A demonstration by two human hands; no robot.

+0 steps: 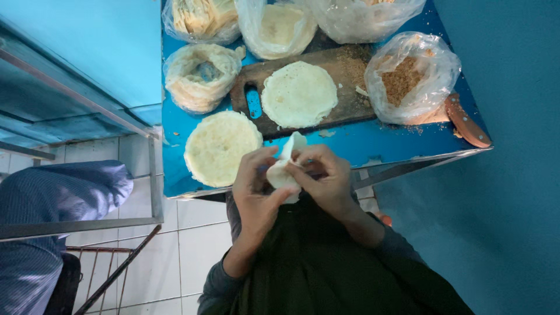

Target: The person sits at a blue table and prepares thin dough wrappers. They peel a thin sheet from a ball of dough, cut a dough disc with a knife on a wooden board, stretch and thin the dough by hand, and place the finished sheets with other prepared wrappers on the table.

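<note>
Folding is seen at the near edge of the blue surface (373, 143), where a pale sheet of dough wrapper (286, 166) is pinched between both hands, held in the air just off that edge. The left hand (256, 186) is closed on the lower part of the wrapper, thumb across the front. The right hand (326, 178) is clamped on the upper fold, its fingertips (303, 160) pressed onto the dough. The two hands are together, touching through the wrapper, above a dark garment (326, 262).

On the surface, a brown wooden cutting board (350, 87) is laid across the middle, and a single round wrapper (298, 94) is spread flat on it. A round stack of wrappers (221, 147) is set near the left near corner, just beside the board. Behind it, toward the left edge, a clear bag of wrappers (201, 76) is placed with its mouth rolled open. Three more clear bags (277, 26) are lined along the far edge. A bag of brown crumbly filling (408, 79) is rested on the right end of the board, and a brown wooden handle (466, 122) is seen near the right near corner, its other end hidden by the bag.

At the left, a blue striped sleeve (52, 198) of another person is seen beside a metal frame (154, 175), over white floor tiles (198, 245).
</note>
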